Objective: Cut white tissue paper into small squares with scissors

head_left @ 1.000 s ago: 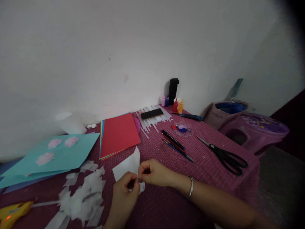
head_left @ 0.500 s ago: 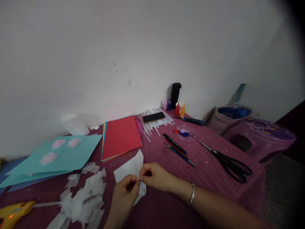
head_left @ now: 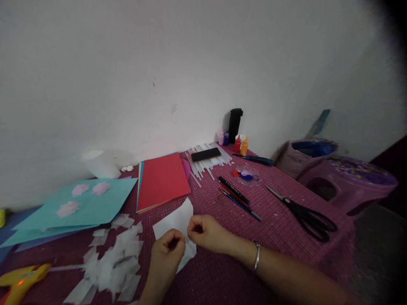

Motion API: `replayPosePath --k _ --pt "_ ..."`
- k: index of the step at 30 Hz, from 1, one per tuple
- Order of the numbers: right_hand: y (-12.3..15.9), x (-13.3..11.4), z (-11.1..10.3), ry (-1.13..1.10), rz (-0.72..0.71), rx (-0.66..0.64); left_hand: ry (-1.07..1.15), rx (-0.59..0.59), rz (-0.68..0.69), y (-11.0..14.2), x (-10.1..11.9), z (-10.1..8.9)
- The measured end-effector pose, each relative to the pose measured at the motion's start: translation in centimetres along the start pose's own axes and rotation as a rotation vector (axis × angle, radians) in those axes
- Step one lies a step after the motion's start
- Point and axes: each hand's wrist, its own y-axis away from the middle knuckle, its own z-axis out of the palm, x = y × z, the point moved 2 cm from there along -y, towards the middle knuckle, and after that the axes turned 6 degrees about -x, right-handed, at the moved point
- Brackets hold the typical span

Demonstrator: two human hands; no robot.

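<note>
My left hand (head_left: 165,259) is closed in a pinch over the lower part of a white paper sheet (head_left: 175,217). Just across from it, my right hand (head_left: 207,234) pinches too, thumb against forefinger, with a small gap between the two hands. Whatever sits in either pinch is too small or hidden to make out. A pile of translucent white paper pieces (head_left: 110,267) lies left of my left hand. Beyond the white sheet rests a stack of coloured paper with a red sheet (head_left: 165,180) on top.
A yellow glue gun (head_left: 27,275) with a lit orange light lies at the left. Pink tufts (head_left: 68,209) sit on turquoise paper (head_left: 104,209). To the right are pens (head_left: 233,190), black-handled scissors (head_left: 302,214), a paint palette (head_left: 251,176) and a cutter (head_left: 257,160). A phone (head_left: 206,154) rests on white strips.
My fingertips, touching or nearly touching before, have come slightly apart above the white sheet. Both hands stay pinched. The surroundings sit almost the same, with a slight shift of the view.
</note>
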Motion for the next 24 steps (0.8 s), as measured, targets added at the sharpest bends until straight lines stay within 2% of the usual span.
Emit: replayPosePath --k 3,6,11,20,24 --pt "-0.4 0.2 -0.3 -0.145 0.071 0.000 0.033 0.010 -0.040 -0.2 -0.3 -0.7" --pt "-0.5 0.2 -0.4 -0.196 0.119 -0.045 0.104 0.006 -0.095 -0.4 -0.2 -1.0" --pt "-0.2 0.0 0.0 -0.189 0.123 -0.054 0.242 -0.060 -0.157 -0.2 0.3 -0.2" --pt "-0.1 0.6 0.2 -0.077 0.036 0.000 0.156 -0.059 -0.133 -0.1 -0.3 0.1" --pt "-0.1 0.7 0.4 -0.057 0.026 0.030 0.045 0.021 -0.066 0.0 0.4 0.4"
